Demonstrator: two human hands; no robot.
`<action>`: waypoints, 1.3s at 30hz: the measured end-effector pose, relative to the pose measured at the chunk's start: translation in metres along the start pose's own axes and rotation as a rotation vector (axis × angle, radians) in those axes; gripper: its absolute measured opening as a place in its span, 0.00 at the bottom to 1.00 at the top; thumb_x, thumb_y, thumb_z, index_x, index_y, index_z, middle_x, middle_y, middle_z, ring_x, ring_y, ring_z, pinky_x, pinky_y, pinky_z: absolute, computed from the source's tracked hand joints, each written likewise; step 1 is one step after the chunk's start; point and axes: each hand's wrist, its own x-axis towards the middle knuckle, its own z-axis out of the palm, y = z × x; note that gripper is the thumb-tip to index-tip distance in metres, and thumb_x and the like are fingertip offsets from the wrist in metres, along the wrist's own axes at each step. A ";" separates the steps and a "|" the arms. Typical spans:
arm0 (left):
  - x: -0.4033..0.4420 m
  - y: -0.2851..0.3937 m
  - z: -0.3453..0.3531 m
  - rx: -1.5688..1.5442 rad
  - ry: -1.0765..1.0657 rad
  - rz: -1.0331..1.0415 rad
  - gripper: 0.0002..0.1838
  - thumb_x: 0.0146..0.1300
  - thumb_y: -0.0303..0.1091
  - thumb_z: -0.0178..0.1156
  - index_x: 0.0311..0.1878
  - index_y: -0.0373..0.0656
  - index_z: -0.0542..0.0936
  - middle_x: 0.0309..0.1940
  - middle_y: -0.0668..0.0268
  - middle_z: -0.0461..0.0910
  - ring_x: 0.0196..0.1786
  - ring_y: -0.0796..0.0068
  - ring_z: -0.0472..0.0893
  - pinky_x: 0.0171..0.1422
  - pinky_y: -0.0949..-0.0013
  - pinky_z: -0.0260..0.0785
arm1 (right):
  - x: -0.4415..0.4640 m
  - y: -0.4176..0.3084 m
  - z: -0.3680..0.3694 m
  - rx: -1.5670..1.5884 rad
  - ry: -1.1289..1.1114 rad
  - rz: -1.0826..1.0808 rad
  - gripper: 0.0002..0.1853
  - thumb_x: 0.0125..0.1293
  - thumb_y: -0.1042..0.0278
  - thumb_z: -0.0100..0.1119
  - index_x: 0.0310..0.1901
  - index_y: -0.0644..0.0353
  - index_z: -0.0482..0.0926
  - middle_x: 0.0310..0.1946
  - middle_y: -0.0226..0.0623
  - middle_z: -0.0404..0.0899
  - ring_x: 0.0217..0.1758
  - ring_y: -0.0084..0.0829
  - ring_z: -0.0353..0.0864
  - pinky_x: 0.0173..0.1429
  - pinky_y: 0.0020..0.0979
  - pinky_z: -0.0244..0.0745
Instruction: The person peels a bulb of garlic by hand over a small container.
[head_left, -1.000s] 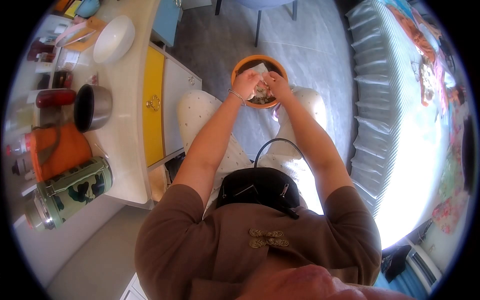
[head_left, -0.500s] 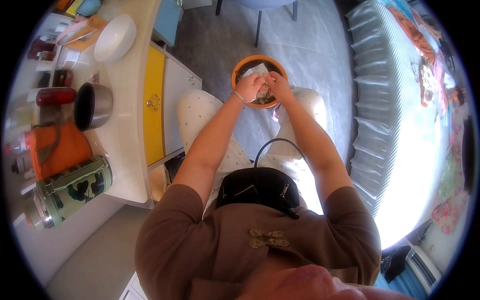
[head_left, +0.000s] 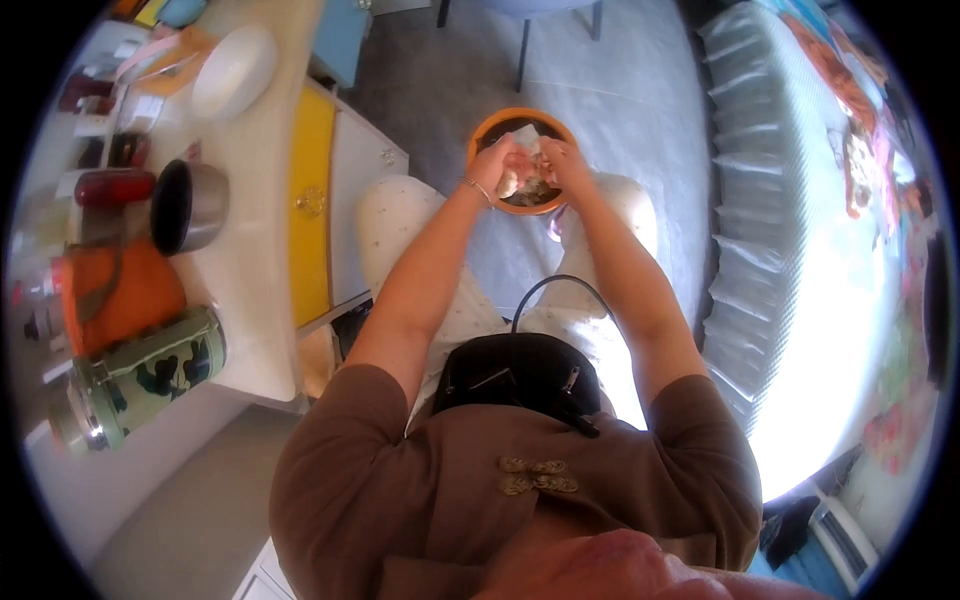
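Note:
An orange-rimmed round bin (head_left: pixel 535 210) stands on the floor between my knees, with whitish scraps and dark matter inside. Over its left part is my left hand (head_left: pixel 496 168), fingers curled around something pale that is too small to make out. My right hand (head_left: pixel 565 165) is over the right side of the bin, its fingers bent inward, close to the left hand. A whitish piece (head_left: pixel 526 134) shows just beyond the fingertips. What the right fingers hold, if anything, is blurred.
On the counter (head_left: pixel 262 250) at left are a white bowl (head_left: pixel 235 72), a dark-lined pot (head_left: pixel 190 207), an orange bag (head_left: pixel 120 295) and a camouflage flask (head_left: pixel 150 372). A bed (head_left: pixel 800 250) lies at right. A black bag (head_left: pixel 515 375) rests at my waist. A chair (head_left: pixel 525 8) stands ahead.
My two hands have moved slightly apart over the bin, the fingers now turned more inward. The whole view has shifted a little and is blurrier.

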 end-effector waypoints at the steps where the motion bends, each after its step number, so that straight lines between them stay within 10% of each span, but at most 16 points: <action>1: 0.000 0.000 -0.005 -0.147 0.016 -0.010 0.23 0.70 0.50 0.40 0.37 0.38 0.74 0.23 0.59 0.77 0.20 0.72 0.74 0.24 0.71 0.68 | -0.002 0.001 0.000 0.085 0.070 0.004 0.16 0.65 0.53 0.53 0.39 0.59 0.77 0.22 0.28 0.73 0.18 0.19 0.68 0.24 0.20 0.64; 7: -0.011 0.022 -0.008 -0.749 0.072 -0.040 0.15 0.64 0.41 0.52 0.37 0.35 0.75 0.37 0.53 0.75 0.40 0.59 0.75 0.49 0.57 0.72 | 0.006 -0.001 -0.004 0.198 0.040 0.030 0.15 0.66 0.51 0.51 0.36 0.56 0.73 0.23 0.25 0.70 0.17 0.17 0.65 0.18 0.19 0.56; 11: -0.095 0.079 0.021 -0.470 -0.080 0.195 0.11 0.62 0.30 0.52 0.46 0.36 0.72 0.40 0.58 0.75 0.48 0.64 0.75 0.51 0.63 0.73 | -0.009 -0.011 0.007 0.171 0.038 0.038 0.14 0.67 0.52 0.50 0.34 0.56 0.72 0.22 0.25 0.70 0.16 0.17 0.65 0.16 0.18 0.54; 16: -0.223 0.159 0.052 0.585 0.502 0.923 0.19 0.59 0.24 0.54 0.54 0.39 0.69 0.43 0.63 0.75 0.47 0.71 0.76 0.51 0.70 0.71 | -0.007 -0.010 0.007 0.160 0.043 0.026 0.15 0.68 0.52 0.49 0.32 0.55 0.71 0.22 0.25 0.70 0.16 0.15 0.65 0.15 0.17 0.54; 23: -0.311 0.176 0.052 1.624 1.357 0.799 0.19 0.53 0.30 0.62 0.48 0.38 0.74 0.44 0.54 0.76 0.48 0.56 0.73 0.52 0.62 0.66 | -0.010 -0.008 0.007 0.154 0.027 0.010 0.15 0.68 0.52 0.49 0.34 0.56 0.71 0.24 0.25 0.70 0.17 0.16 0.66 0.16 0.17 0.54; 39: -0.312 0.172 0.031 1.758 1.787 0.456 0.16 0.50 0.31 0.60 0.43 0.37 0.72 0.45 0.57 0.73 0.49 0.54 0.70 0.54 0.53 0.61 | -0.005 -0.001 -0.009 0.191 0.030 0.071 0.16 0.66 0.50 0.49 0.39 0.55 0.73 0.26 0.26 0.71 0.20 0.16 0.66 0.19 0.15 0.59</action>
